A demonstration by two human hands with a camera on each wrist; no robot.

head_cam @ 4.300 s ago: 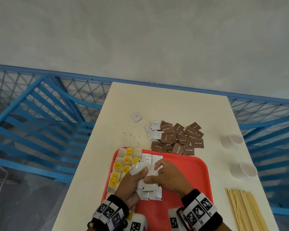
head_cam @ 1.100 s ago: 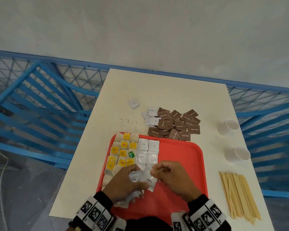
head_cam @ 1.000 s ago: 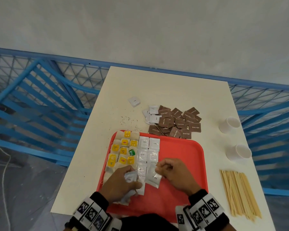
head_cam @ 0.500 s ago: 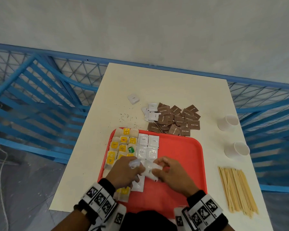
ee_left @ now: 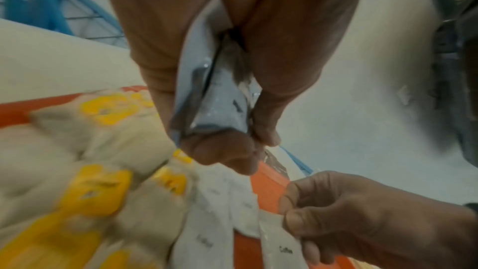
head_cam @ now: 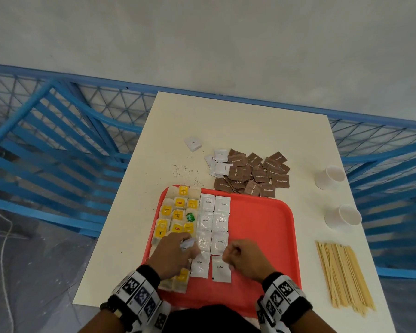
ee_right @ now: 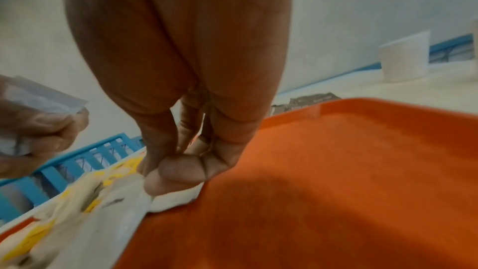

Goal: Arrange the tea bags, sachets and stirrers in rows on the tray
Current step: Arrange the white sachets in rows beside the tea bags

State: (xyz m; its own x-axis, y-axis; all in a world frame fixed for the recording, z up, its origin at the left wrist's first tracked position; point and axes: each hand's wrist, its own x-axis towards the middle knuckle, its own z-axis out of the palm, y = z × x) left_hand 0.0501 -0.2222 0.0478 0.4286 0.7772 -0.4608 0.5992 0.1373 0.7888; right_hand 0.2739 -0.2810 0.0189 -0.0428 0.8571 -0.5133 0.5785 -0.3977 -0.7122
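The red tray (head_cam: 262,224) lies at the table's near edge. Tea bags (head_cam: 178,215) with yellow tags fill its left columns. Beside them, white coffee sachets (head_cam: 214,219) lie in two columns. My left hand (head_cam: 190,246) hovers over the tea bags and grips a small bundle of white sachets (ee_left: 217,97). My right hand (head_cam: 227,257) pinches the edge of one white sachet (head_cam: 221,271), which lies flat at the near end of the right white column. The right wrist view shows those fingertips (ee_right: 175,175) pressed on that sachet (ee_right: 175,199).
Beyond the tray lie a pile of brown sugar sachets (head_cam: 252,174), a few white sachets (head_cam: 220,162), one lone white sachet (head_cam: 193,143) and dark crumbs (head_cam: 185,171). Two paper cups (head_cam: 329,176) and wooden stirrers (head_cam: 344,275) are on the right. A blue railing (head_cam: 58,145) surrounds the table.
My hands have drawn apart. The right hand took one sachet from the left hand's bundle and brought it down flat onto the tray at the near end of the right white column.
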